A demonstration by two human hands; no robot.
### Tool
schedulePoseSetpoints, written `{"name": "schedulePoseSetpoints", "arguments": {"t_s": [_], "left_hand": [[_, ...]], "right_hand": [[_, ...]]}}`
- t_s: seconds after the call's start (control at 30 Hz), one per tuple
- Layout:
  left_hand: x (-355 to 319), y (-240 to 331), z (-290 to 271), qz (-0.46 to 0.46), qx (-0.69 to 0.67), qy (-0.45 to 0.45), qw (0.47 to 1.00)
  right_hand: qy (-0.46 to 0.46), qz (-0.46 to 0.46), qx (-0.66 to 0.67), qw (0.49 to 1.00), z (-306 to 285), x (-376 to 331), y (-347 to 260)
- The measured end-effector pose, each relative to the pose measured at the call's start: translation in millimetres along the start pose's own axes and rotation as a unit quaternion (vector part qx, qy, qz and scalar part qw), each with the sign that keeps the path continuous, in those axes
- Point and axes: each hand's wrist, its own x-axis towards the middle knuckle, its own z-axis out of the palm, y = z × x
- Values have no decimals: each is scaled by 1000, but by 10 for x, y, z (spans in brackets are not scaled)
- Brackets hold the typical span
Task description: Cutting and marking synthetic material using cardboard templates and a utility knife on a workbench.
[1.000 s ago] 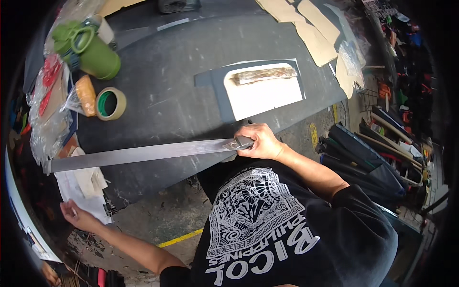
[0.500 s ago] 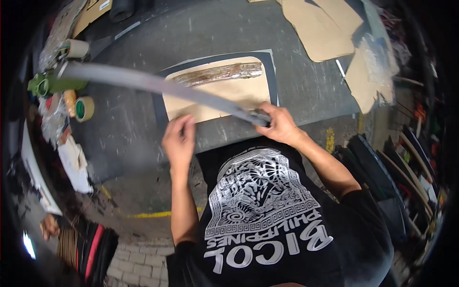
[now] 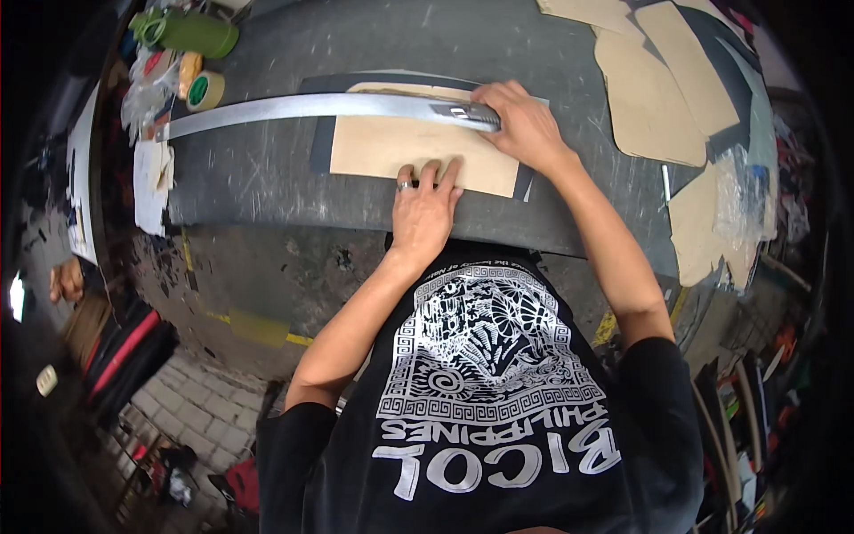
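A long silver metal strip (image 3: 294,108), like a steel ruler, lies across the far part of a tan cardboard panel (image 3: 409,147). Its left end reaches well past the panel; the right end looks dark. My right hand (image 3: 525,129) is closed round that end, its fingers partly hidden. My left hand (image 3: 425,205), with a ring on one finger, rests with fingers spread on the panel's near edge. Beneath the panel, a dark sheet (image 3: 323,153) shows at the sides. Most of the panel's far edge is covered by the strip.
The grey worktable (image 3: 267,187) has scratches. At its left are a green bottle (image 3: 200,34), a tape roll (image 3: 206,91) and white cloth or paper (image 3: 153,182). Tan cut panels (image 3: 645,102), a white stick (image 3: 667,185) and clear plastic (image 3: 740,196) lie right.
The metal strip has swung down from a slant to lie across the panel, my right hand moving away from me with it. My left hand has moved right and flattened onto the panel.
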Motion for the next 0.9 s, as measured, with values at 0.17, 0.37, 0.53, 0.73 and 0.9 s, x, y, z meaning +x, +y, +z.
{"name": "schedulePoseSetpoints", "arguments": {"t_s": [0.17, 0.37, 0.53, 0.73, 0.9], "left_hand": [[196, 37, 19, -129, 35, 14, 991], [131, 19, 127, -116, 54, 54, 990], [113, 26, 155, -119, 47, 52, 990], [114, 77, 136, -119, 38, 57, 990], [77, 42, 120, -131, 18, 62, 989]], "right_hand": [[-89, -18, -10, 996, 168, 332, 49], [-148, 31, -29, 988, 221, 415, 13], [-145, 85, 21, 986, 255, 197, -247], [-97, 46, 61, 992, 257, 77, -289], [-127, 100, -30, 986, -139, -30, -158]]}}
